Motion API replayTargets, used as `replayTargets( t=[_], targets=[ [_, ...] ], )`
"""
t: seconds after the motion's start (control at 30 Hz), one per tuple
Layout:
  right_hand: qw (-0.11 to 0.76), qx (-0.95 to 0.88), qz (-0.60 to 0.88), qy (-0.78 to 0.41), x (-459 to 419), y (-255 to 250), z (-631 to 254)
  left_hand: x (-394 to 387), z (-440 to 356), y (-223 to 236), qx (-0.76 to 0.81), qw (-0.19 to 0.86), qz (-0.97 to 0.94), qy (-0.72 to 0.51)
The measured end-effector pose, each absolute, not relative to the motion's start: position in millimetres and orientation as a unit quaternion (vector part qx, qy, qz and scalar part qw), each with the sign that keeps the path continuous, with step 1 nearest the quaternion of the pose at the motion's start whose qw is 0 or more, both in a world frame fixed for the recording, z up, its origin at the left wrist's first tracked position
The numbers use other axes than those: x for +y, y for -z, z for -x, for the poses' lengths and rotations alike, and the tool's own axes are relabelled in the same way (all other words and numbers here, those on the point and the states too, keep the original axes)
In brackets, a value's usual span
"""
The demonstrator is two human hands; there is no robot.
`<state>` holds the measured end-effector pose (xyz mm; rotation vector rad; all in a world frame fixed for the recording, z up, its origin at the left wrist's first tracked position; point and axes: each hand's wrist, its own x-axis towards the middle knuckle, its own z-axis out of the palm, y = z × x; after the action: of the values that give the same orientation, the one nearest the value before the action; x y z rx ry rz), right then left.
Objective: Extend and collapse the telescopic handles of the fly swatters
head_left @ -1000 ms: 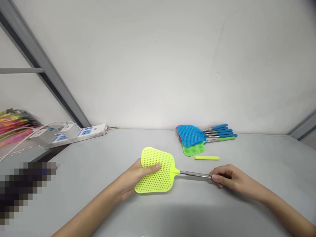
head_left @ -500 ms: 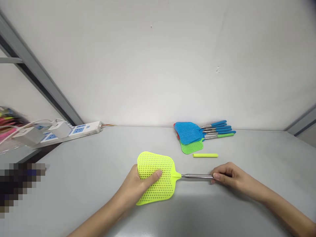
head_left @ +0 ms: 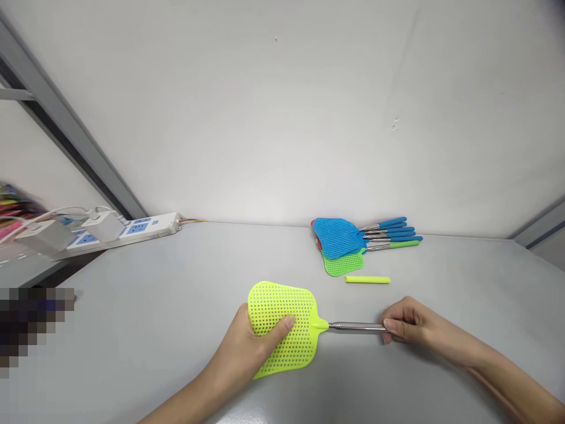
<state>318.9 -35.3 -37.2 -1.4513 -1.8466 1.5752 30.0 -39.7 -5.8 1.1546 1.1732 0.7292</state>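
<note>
A yellow fly swatter [head_left: 286, 324] with a perforated head and a bare metal telescopic rod [head_left: 355, 326] is held low over the grey table [head_left: 176, 306]. My left hand [head_left: 251, 347] grips the swatter's head, thumb pressed on top. My right hand [head_left: 408, 327] is closed round the far end of the metal rod. A loose yellow handle sleeve [head_left: 367, 280] lies on the table just beyond the rod.
A pile of blue and green fly swatters [head_left: 348, 241] with blue and green handles lies near the back wall. A white power strip [head_left: 132, 229] with plugged chargers sits at the left. Colourful packets [head_left: 13, 206] show at the far left edge.
Both hands and the yellow swatter have shifted slightly toward me. The visible metal rod between head and right hand looks a little shorter.
</note>
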Motion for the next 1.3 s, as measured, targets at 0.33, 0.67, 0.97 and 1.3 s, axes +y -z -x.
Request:
replayTargets(
  t=[0.33, 0.67, 0.97, 1.3],
  targets=[
    [0.158, -0.635, 0.507, -0.561, -32.2, 29.0, -319.8, -38.8, -29.9, 11.0, 0.477, 0.647, -0.503, -0.317],
    [0.147, -0.643, 0.492, -0.568, -31.0, 25.5, -314.0, -10.4, -12.4, 8.8, 0.552, 0.453, -0.606, -0.351],
    [0.166, -0.64, 0.467, -0.587, -36.9, 30.4, -304.3, -31.3, -23.5, 16.5, 0.334, 0.068, -0.926, -0.163],
    [0.181, -0.603, 0.437, -0.642, -50.2, 29.3, -284.2, -45.8, -33.0, 9.2, 0.322, 0.142, -0.932, -0.088]
  ],
)
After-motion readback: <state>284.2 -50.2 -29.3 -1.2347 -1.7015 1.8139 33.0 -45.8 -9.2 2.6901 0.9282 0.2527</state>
